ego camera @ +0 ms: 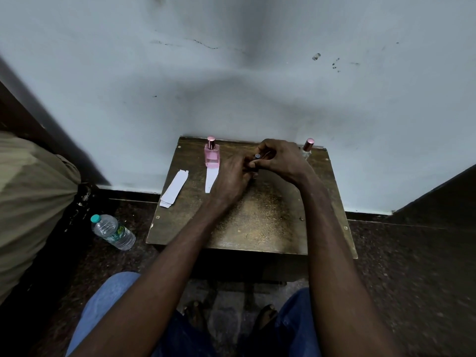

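Observation:
Both hands meet at the back of a small wooden table (257,220). My right hand (279,158) curls its fingers round a small object with a grey-blue round end (257,156); most of that object is hidden. My left hand (231,176) touches the same object from below, its fingers bent against it. A pink perfume bottle (212,155) with a pink cap stands just left of the hands. Under it and the left hand lies a white paper strip (211,180). A clear bottle with a pink cap (307,148) stands at the back right corner.
A stack of white paper strips (173,189) lies near the table's left edge. A plastic water bottle (113,231) with a teal cap lies on the dark floor to the left. A pale wall rises right behind the table. My knees in blue jeans sit below.

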